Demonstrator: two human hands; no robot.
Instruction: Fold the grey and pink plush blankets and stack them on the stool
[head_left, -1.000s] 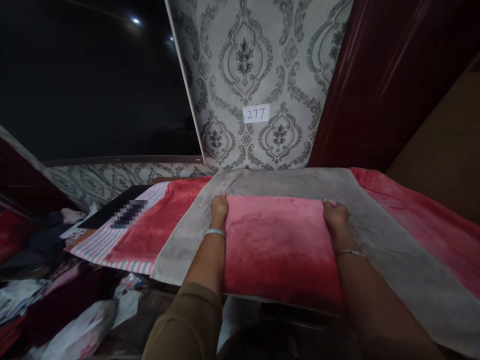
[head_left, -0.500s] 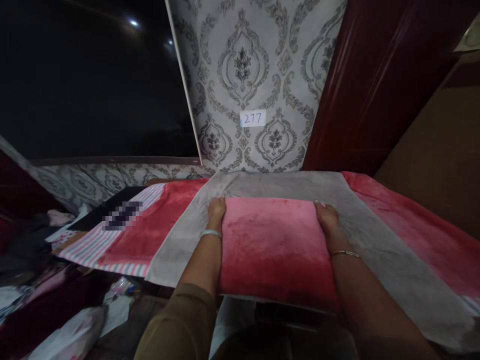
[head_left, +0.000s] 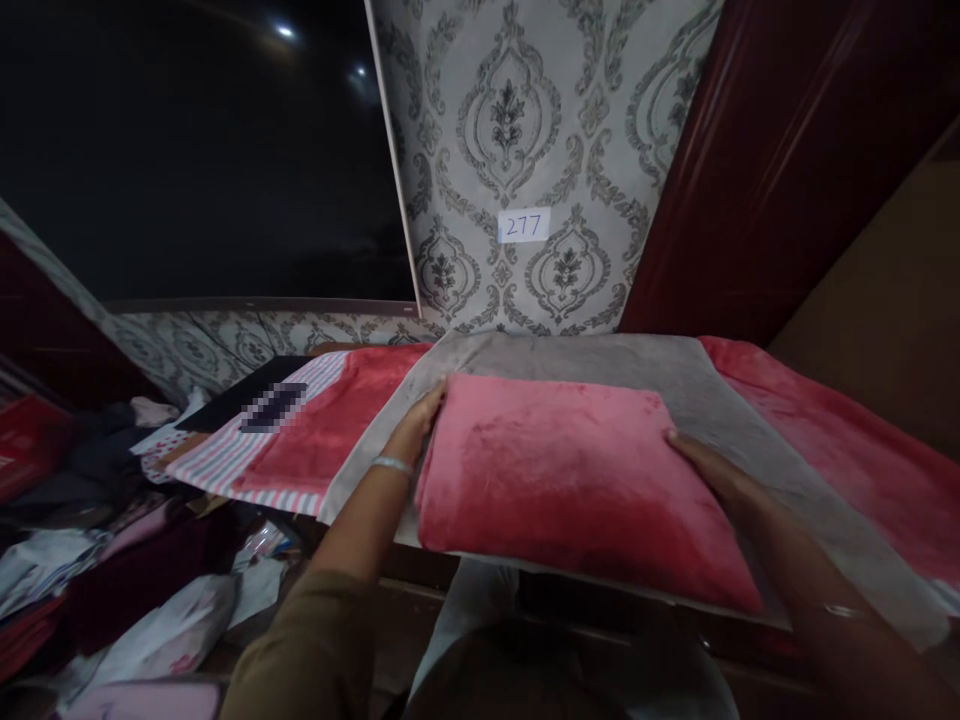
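Head view: the folded pink-and-red cloth (head_left: 562,470) lies on the near middle of the grey cloth (head_left: 585,355), which serves as the landmark. Over the grey cloth's left part, the left hand (head_left: 420,420) touches the folded cloth's left edge; its fingers are partly hidden, so I cannot tell how closed its grip is. Over the grey cloth's right part, the right hand (head_left: 712,472) lies fairly straight along the opposite edge, fingers extended, clasping nothing. Behind the grey cloth, a card (head_left: 523,225) reads 277
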